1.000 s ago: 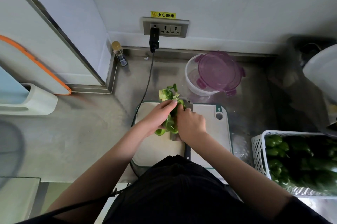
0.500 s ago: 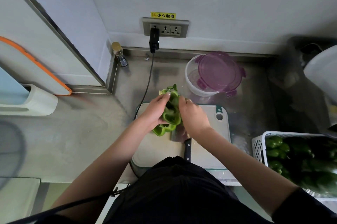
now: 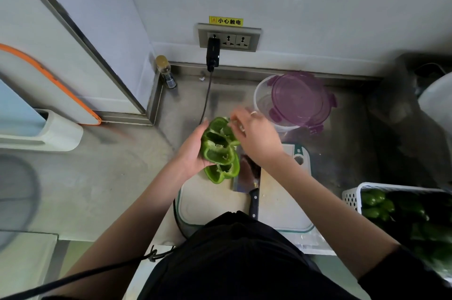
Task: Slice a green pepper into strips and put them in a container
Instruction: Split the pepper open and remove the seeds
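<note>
Since a moment ago both hands have lifted off the cutting board, carrying the pepper up and away from the body toward the back of the counter. The green pepper, opened so its hollow chambers face up, now sits above the far left corner of the cutting board, with a second piece just below it, perhaps on the board. The left hand cups the upper piece from the left and underneath, fingers curled round its wall. The right hand reaches in at the far end, fingertips drawn together as if pinching out seeds or pith; they are motion-blurred, so whether they hold anything I cannot tell. Holding the pepper open-side up likely makes cleaning easier before slicing.

The knife lies untouched on the board, blade away from the body, handle toward it. Beyond the right hand stands the clear container, its purple lid resting askew on top. A white basket of more green peppers sits at the right, cut off by the frame edge and dim. The board's near edge is hidden by the person's dark clothing.
</note>
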Action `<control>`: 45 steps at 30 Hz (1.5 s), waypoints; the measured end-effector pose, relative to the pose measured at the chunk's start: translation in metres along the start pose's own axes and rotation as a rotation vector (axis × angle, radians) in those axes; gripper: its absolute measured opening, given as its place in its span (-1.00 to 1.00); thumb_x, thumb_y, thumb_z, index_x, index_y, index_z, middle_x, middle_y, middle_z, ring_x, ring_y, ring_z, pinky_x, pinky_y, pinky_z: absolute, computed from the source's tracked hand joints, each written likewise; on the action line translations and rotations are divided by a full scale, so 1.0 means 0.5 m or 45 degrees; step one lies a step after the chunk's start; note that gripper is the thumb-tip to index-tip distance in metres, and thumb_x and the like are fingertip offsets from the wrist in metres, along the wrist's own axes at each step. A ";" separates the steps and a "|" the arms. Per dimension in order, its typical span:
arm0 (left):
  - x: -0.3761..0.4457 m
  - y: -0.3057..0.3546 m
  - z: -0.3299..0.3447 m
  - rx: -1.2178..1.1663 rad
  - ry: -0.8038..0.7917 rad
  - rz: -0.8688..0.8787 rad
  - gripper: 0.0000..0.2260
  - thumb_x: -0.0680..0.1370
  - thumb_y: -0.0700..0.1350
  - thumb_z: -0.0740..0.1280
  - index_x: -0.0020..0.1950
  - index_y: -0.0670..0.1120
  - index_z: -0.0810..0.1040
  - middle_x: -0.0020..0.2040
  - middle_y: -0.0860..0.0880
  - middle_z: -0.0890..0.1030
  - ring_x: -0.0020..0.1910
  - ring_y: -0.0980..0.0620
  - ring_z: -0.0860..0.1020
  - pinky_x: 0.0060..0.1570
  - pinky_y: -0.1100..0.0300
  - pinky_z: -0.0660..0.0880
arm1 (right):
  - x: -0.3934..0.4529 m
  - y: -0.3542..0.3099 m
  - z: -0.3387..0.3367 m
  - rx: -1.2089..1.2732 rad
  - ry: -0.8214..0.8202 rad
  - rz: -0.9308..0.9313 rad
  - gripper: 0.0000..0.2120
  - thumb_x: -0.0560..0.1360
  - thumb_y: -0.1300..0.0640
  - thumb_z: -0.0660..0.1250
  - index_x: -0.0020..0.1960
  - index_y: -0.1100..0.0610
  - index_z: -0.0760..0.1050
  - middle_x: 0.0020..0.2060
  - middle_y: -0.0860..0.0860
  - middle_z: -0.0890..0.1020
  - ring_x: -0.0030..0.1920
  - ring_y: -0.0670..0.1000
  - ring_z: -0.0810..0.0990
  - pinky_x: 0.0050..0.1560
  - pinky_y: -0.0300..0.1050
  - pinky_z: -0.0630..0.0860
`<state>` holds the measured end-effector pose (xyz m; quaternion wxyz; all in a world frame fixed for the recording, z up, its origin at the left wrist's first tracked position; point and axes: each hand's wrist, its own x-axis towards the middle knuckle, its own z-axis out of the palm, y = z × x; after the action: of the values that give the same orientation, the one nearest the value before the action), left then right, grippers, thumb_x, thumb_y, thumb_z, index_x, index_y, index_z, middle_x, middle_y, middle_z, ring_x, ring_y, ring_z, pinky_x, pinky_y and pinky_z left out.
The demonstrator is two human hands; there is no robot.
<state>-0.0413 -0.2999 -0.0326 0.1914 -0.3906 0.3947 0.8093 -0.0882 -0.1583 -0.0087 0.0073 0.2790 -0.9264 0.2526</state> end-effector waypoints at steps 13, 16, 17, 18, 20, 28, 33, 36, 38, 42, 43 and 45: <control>0.004 -0.020 0.019 0.452 0.120 0.167 -0.65 0.58 0.20 0.15 0.23 0.05 0.50 0.15 -0.07 0.60 0.08 -0.06 0.60 0.13 -0.13 0.52 | -0.002 -0.032 0.034 -0.635 -0.520 -0.062 -0.78 0.58 0.26 0.11 0.20 0.16 0.38 0.05 0.06 0.61 0.04 0.16 0.61 -0.21 -0.07 0.34; 0.003 -0.016 0.017 0.439 0.105 0.161 -0.65 0.58 0.19 0.16 0.23 0.02 0.50 0.14 -0.07 0.60 0.07 -0.06 0.60 0.10 -0.10 0.53 | 0.007 -0.018 0.027 -0.542 -0.548 -0.119 -0.79 0.59 0.20 0.12 0.21 0.11 0.39 0.05 0.05 0.59 0.03 0.17 0.60 -0.21 -0.05 0.36; 0.003 -0.017 0.016 0.428 0.094 0.150 -0.65 0.58 0.18 0.16 0.23 0.01 0.50 0.13 -0.07 0.61 0.05 -0.06 0.61 0.06 -0.07 0.55 | 0.007 -0.012 0.026 -0.522 -0.564 -0.145 -0.80 0.60 0.17 0.12 0.21 0.09 0.39 0.04 0.04 0.59 0.02 0.16 0.60 -0.22 -0.06 0.35; 0.004 -0.018 0.015 0.404 0.086 0.133 -0.65 0.58 0.17 0.17 0.23 -0.01 0.50 0.12 -0.08 0.62 0.04 -0.06 0.62 0.01 -0.04 0.57 | 0.007 -0.006 0.025 -0.498 -0.573 -0.174 -0.80 0.61 0.14 0.12 0.20 0.09 0.41 0.02 0.03 0.59 0.01 0.15 0.60 -0.24 -0.07 0.34; 0.007 -0.020 0.012 0.333 0.073 0.093 -0.63 0.58 0.16 0.19 0.24 -0.05 0.50 0.10 -0.10 0.63 0.02 -0.08 0.63 -0.07 -0.02 0.59 | 0.005 0.008 0.024 -0.401 -0.552 -0.221 -0.79 0.62 0.08 0.11 0.14 0.12 0.44 -0.03 0.07 0.60 -0.05 0.17 0.59 -0.25 -0.06 0.33; 0.011 -0.005 -0.010 0.000 -0.034 -0.019 -0.55 0.55 0.17 0.23 0.24 -0.14 0.52 0.11 -0.19 0.63 0.11 -0.16 0.60 0.03 -0.07 0.54 | 0.035 0.061 -0.008 -0.015 -0.323 0.199 -0.60 0.54 0.35 0.19 0.31 0.06 0.45 0.11 0.12 0.55 0.10 0.14 0.52 0.03 -0.02 0.48; 0.017 -0.004 -0.006 -0.002 -0.047 0.038 -0.56 0.55 0.18 0.21 0.25 -0.10 0.52 0.15 -0.17 0.61 0.10 -0.13 0.60 -0.06 -0.02 0.57 | 0.009 -0.001 -0.008 -0.334 -0.209 -0.443 -0.74 0.48 -0.04 0.34 0.03 0.13 0.51 -0.03 0.08 0.58 0.06 0.17 0.54 0.04 0.06 0.44; 0.016 -0.011 0.000 0.079 -0.099 0.042 -0.56 0.52 0.18 0.25 0.29 -0.06 0.49 0.20 -0.12 0.58 0.16 -0.11 0.55 -0.06 -0.04 0.55 | 0.006 -0.015 0.017 -0.641 -0.503 -0.545 -0.65 0.54 -0.11 0.21 0.19 0.09 0.50 0.11 0.03 0.57 0.16 0.09 0.50 0.14 -0.03 0.35; 0.020 -0.016 0.001 0.086 -0.116 0.097 -0.62 0.54 0.09 0.27 0.28 -0.07 0.48 0.23 -0.14 0.56 0.17 -0.14 0.54 -0.11 -0.08 0.56 | 0.006 -0.014 0.031 -0.634 -0.483 -0.508 -0.71 0.51 -0.04 0.29 0.16 0.07 0.55 0.09 0.02 0.60 0.12 0.10 0.53 0.11 -0.03 0.40; 0.023 -0.012 0.002 0.018 -0.063 0.075 -0.73 0.58 0.05 0.25 0.21 -0.03 0.50 0.23 -0.13 0.52 0.23 -0.20 0.48 0.02 -0.27 0.50 | -0.009 0.001 0.055 -0.365 -0.256 -0.495 -0.73 0.13 0.16 0.61 -0.21 0.07 0.62 -0.26 -0.04 0.61 -0.21 0.07 0.59 -0.22 -0.11 0.53; 0.023 -0.010 0.003 -0.012 -0.045 0.049 -0.75 0.58 0.05 0.25 0.17 -0.03 0.50 0.20 -0.13 0.52 0.22 -0.21 0.47 0.03 -0.29 0.48 | -0.012 0.001 0.054 -0.321 -0.234 -0.491 -0.71 0.10 0.21 0.61 -0.23 0.09 0.61 -0.28 -0.03 0.59 -0.23 0.08 0.58 -0.25 -0.11 0.53; 0.023 -0.006 0.008 -0.069 -0.028 0.007 -0.76 0.58 0.06 0.25 0.13 -0.05 0.49 0.18 -0.17 0.49 0.22 -0.23 0.45 0.05 -0.31 0.44 | -0.018 0.011 0.059 -0.242 -0.152 -0.539 -0.70 0.09 0.28 0.59 -0.24 0.14 0.58 -0.28 0.00 0.57 -0.23 0.10 0.56 -0.27 -0.09 0.52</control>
<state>-0.0484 -0.2947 -0.0415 0.1829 -0.3857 0.3717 0.8244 -0.0796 -0.1638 -0.0383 0.0316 0.4796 -0.8656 0.1403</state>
